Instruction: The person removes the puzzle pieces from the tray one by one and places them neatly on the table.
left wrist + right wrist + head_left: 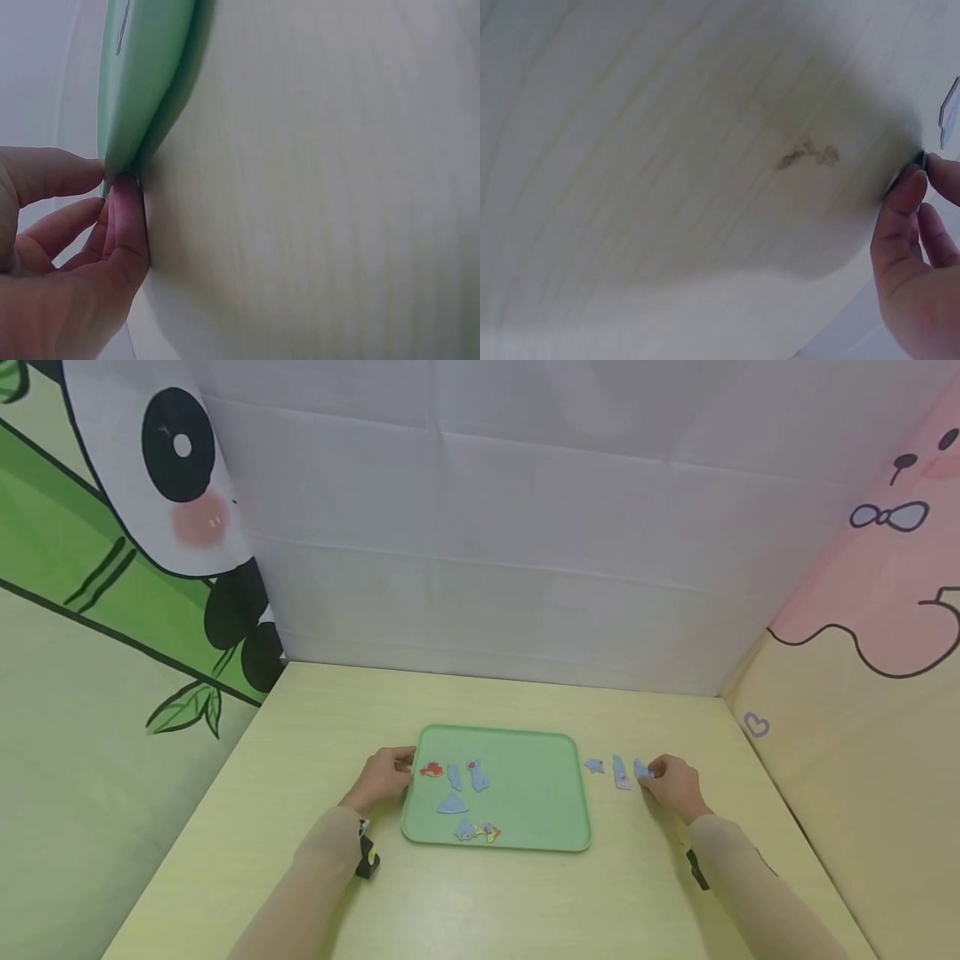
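Observation:
My left hand [381, 778] grips the left rim of a green tray [532, 793]. In the left wrist view the thumb is at the edge of the tray [146, 67] and a finger reaches under it. On the table to the right of the tray, my right hand [677, 785] pinches a light-blue puzzle piece [642, 768] between thumb and fingers. The right wrist view shows only a thin dark edge of this piece at the fingertips. Just left of it lie a long blue piece [621, 772] and a small pointed blue piece [595, 766].
Inside the tray are a red piece [432, 769], a narrow blue strip [454, 777], a blue piece with a red spot [478, 776], a blue wedge [452, 804] and colourful pieces [487, 832] near the front rim. A white cloth wall [510, 610] stands behind the table.

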Demonstrator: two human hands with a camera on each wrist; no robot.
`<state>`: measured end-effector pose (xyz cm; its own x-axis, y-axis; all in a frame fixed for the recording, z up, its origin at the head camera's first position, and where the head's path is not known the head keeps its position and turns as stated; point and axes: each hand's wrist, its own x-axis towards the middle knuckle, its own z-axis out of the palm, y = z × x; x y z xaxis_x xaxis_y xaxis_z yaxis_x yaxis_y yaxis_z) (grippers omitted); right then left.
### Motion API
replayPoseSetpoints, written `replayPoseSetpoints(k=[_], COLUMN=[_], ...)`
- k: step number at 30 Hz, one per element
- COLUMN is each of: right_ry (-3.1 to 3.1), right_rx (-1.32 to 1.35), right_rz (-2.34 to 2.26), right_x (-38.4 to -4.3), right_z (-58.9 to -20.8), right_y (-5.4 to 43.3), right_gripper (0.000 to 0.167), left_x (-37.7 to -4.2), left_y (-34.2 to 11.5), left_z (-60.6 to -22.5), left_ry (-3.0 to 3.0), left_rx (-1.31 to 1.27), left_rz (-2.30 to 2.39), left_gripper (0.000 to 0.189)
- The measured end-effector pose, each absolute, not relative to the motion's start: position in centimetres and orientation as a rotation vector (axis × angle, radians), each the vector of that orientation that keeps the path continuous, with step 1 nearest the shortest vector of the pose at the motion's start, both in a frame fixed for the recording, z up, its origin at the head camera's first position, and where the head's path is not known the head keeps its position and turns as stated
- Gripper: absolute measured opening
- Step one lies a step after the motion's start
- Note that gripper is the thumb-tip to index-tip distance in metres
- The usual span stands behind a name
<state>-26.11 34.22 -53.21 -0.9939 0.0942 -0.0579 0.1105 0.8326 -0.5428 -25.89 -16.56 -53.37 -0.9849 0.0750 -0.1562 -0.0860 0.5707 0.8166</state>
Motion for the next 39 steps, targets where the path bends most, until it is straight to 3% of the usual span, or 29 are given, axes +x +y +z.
replayPoseSetpoints(k=[18, 39], right_ry=[2.96, 2.982], right_rx=[0.176, -0.018], right_rz=[-0.915, -1.021], right_x=[-26.1, -27.3], right_z=[-52.8, -51.0], right_y=[33.9, 29.0], right_gripper=[0.034, 0.031], left_x=[-26.4, -25.8], left_y=[-16.7, -16.7], left_z=[-53.9, -53.1], left_ry=[2.626, 2.613], left_rx=[-0.008, -0.04], left_rz=[1.366, 1.362], left_gripper=[0.059, 0.06])
